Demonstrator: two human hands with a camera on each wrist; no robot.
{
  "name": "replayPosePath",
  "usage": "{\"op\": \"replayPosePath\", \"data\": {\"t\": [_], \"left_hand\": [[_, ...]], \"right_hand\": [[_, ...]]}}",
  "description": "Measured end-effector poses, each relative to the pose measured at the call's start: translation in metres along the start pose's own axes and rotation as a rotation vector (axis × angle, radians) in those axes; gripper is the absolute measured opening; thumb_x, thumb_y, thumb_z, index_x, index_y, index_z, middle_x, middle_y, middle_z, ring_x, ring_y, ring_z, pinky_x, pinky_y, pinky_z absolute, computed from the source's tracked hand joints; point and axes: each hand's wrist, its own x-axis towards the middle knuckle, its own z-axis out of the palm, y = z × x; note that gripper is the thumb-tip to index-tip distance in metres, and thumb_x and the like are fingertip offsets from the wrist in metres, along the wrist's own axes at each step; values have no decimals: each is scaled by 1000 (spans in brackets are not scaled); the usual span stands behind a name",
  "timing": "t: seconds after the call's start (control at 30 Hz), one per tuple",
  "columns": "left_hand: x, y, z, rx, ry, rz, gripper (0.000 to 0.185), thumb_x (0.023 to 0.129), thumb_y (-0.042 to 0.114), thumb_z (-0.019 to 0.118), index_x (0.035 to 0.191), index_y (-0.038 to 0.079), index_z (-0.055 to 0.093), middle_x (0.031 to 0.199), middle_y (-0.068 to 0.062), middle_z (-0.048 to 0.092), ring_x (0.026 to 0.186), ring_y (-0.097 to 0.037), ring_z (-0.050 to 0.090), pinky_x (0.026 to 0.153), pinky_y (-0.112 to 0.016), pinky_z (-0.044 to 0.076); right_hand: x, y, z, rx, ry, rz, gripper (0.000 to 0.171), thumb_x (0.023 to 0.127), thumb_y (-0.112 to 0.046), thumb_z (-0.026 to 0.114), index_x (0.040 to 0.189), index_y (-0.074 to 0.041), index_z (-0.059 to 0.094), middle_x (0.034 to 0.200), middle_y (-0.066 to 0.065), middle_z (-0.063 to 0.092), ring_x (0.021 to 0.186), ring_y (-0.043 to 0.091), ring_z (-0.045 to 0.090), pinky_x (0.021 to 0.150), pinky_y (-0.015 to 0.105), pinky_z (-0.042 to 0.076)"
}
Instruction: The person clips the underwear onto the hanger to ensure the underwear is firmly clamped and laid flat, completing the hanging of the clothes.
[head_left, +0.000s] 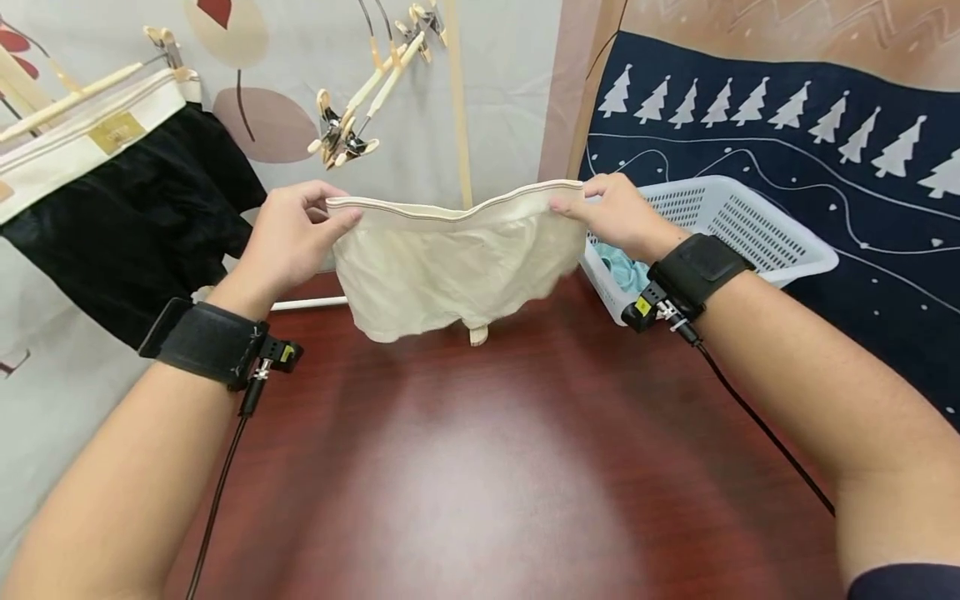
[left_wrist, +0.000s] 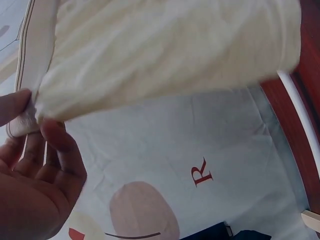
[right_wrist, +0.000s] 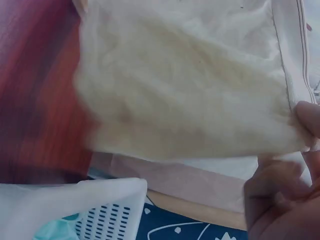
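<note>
Stretched between both hands hangs a pair of pale yellow underpants (head_left: pixel 450 275), its cream waistband (head_left: pixel 457 213) at the top and sagging slightly in the middle. My left hand (head_left: pixel 288 233) pinches the waistband's left end between thumb and fingers; in the left wrist view, the thumb and fingertips lie on either side of the band. At the opposite end, my right hand (head_left: pixel 618 212) grips the waistband, its thumb on the near face. The cloth hangs above the table, its lower edge blurred in the right wrist view (right_wrist: pixel 175 100).
Black underpants (head_left: pixel 142 192) hang from a clip hanger at the left. Another hanger (head_left: pixel 375 92) with wooden clips hangs at the back. A white perforated basket (head_left: pixel 750 217) holding teal cloth (head_left: pixel 622 268) stands on the right of the red-brown table (head_left: pixel 480 467). Cables trail from both wrists.
</note>
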Motion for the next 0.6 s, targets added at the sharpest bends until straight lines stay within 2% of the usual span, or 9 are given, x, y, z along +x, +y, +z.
{"op": "replayPosePath", "data": {"t": [0.03, 0.07, 0.13, 0.17, 0.2, 0.27, 0.37, 0.47, 0.6], "left_hand": [[1, 1, 0, -19, -2, -11, 35, 97, 36, 64, 121, 11, 68, 99, -6, 67, 82, -10, 68, 66, -20, 50], [2, 1, 0, -51, -6, -23, 35, 98, 34, 63, 122, 10, 66, 97, -3, 65, 78, -6, 66, 64, -20, 53], [5, 2, 1, -135, -12, -50, 34, 99, 31, 62, 124, 8, 62, 95, 2, 60, 74, -1, 64, 62, -22, 57], [6, 2, 2, -179, -18, -66, 34, 100, 30, 61, 125, 8, 60, 95, 4, 58, 73, -2, 63, 61, -24, 58], [8, 2, 4, -222, -20, -80, 33, 100, 29, 60, 125, 7, 58, 95, 4, 57, 74, -2, 64, 63, -25, 59], [11, 1, 6, -296, -20, -94, 30, 100, 26, 59, 123, 7, 56, 94, 5, 57, 75, -2, 65, 66, -26, 60], [15, -2, 9, -310, -5, -90, 26, 100, 25, 59, 120, 8, 56, 93, 7, 61, 74, -1, 68, 72, -23, 59], [17, -3, 11, -253, 26, -62, 25, 100, 27, 59, 117, 9, 58, 95, 5, 67, 80, 2, 67, 78, -18, 56], [16, -5, 13, -156, 63, -12, 28, 99, 30, 61, 116, 8, 62, 100, -2, 72, 83, 3, 62, 76, -16, 48]], "right_hand": [[0, -2, -1, 29, -12, 2, 41, 95, -36, 67, 73, -2, 65, 99, 1, 49, 75, 10, 50, 62, 28, 39], [1, -3, -1, 68, -24, 18, 38, 96, -36, 67, 73, -5, 66, 101, 0, 52, 68, 9, 54, 59, 26, 42], [2, -5, -1, 171, -43, 46, 36, 96, -34, 66, 73, -6, 63, 97, 1, 57, 55, 10, 61, 51, 24, 48], [3, -5, -1, 237, -51, 57, 35, 97, -32, 66, 75, -5, 63, 98, 3, 59, 55, 12, 66, 51, 24, 52], [5, -6, 0, 294, -56, 69, 33, 97, -31, 65, 80, -3, 65, 106, 5, 60, 60, 14, 70, 53, 25, 55], [7, -8, 1, 432, -68, 86, 29, 98, -27, 63, 87, -1, 66, 108, 6, 59, 65, 19, 74, 58, 29, 59], [9, -10, 3, 576, -75, 90, 25, 99, -21, 61, 86, 0, 64, 112, 7, 57, 72, 24, 76, 66, 34, 61], [9, -12, 3, 595, -49, 62, 24, 98, -19, 62, 86, 2, 65, 107, 9, 60, 80, 23, 76, 76, 35, 61], [6, -9, -1, 483, -4, 8, 24, 97, -18, 64, 102, 4, 70, 107, 8, 65, 96, 17, 73, 92, 33, 56]]}}
